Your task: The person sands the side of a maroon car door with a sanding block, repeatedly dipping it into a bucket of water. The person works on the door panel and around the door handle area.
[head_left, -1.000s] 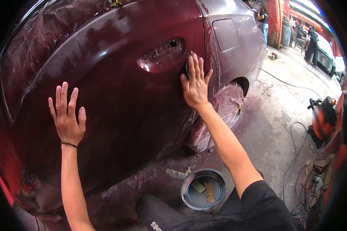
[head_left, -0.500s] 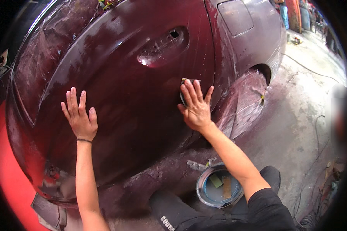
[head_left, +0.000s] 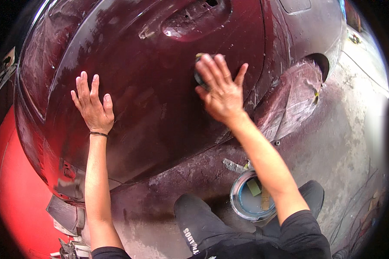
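Note:
A dark red car door [head_left: 160,103] with a dull, wet-looking surface fills the middle of the view. My left hand [head_left: 94,105] lies against its left part, fingers stretched out and nothing held. Farther right, below the handle recess [head_left: 194,21], my right hand [head_left: 222,88] presses a dark sanding pad [head_left: 199,77] to the door. Most of the pad is hidden under the fingers, and only its left edge shows. The right fingers look slightly blurred.
A bucket [head_left: 235,203] of greyish water, with a green piece and a brown piece in it, stands by my knees. Plastic sheeting [head_left: 289,99] covers the wheel. A red panel [head_left: 17,185] is at left. Cables [head_left: 354,203] lie on the floor at right.
My right hand has slid the pad leftward over the door. My left hand stays at about the same spot. The whole view has shifted, so the door appears higher.

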A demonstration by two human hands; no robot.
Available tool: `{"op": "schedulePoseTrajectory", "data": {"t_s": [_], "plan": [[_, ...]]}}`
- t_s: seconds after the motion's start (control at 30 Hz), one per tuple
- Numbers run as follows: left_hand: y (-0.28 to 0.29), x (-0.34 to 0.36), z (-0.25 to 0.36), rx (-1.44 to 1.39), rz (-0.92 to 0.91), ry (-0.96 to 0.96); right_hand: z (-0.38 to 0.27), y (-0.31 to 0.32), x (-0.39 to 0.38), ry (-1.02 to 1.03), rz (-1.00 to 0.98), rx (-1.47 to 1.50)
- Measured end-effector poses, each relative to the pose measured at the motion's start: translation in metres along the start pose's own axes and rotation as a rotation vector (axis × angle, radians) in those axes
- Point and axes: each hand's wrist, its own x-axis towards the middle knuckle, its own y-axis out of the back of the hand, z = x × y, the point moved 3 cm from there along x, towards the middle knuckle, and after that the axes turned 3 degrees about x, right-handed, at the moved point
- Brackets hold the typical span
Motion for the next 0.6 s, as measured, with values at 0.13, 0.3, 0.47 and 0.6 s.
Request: {"op": "schedulePoseTrajectory", "data": {"t_s": [0.13,0.3,0.47,0.6], "plan": [[0.003,0.009,-0.001,-0.018,0.03,0.019,0.081,0.046,0.09,-0.045,0.178,-0.043],[-0.001,0.004,0.005,-0.044,0.026,0.02,0.041,0.038,0.095,-0.215,0.242,-0.043],[0.001,-0.004,-0.004,-0.037,0.001,0.039,-0.005,0.065,0.101,0.28,-0.162,-0.256],[0.004,0.001,-0.009,-0.032,0.021,0.054,0.054,0.108,0.132,0.31,-0.127,-0.547]]}}
